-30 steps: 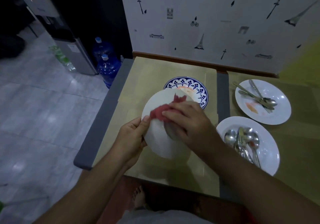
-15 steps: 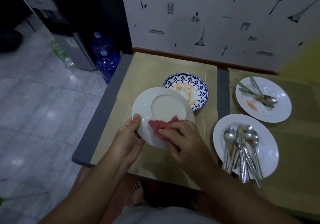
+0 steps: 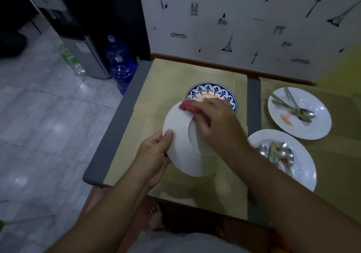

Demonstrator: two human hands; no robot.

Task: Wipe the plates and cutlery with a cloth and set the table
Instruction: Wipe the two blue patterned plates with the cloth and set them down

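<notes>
One white round ceramic plate is in work, held off the table between our hands. Our left hand grips its near-left rim, thumb on top and fingers beneath, while our right hand bunches a crumpled red cloth and presses it onto the far rim. We judge this to be the wiping step, early in the task. A blue-patterned round plate just beyond the right hand shows an orange smear. So do the nearer white plate, which carries steel spoons and forks, and the farther white plate, both to the right of that forearm. Next we would likely sweep the cloth round the remaining rim, turning the plate with the left hand. Being round, it has no true long axis; it is tilted, with the wiped side facing up and toward the right hand. We cannot tell whether that side is the top or the underside.
</notes>
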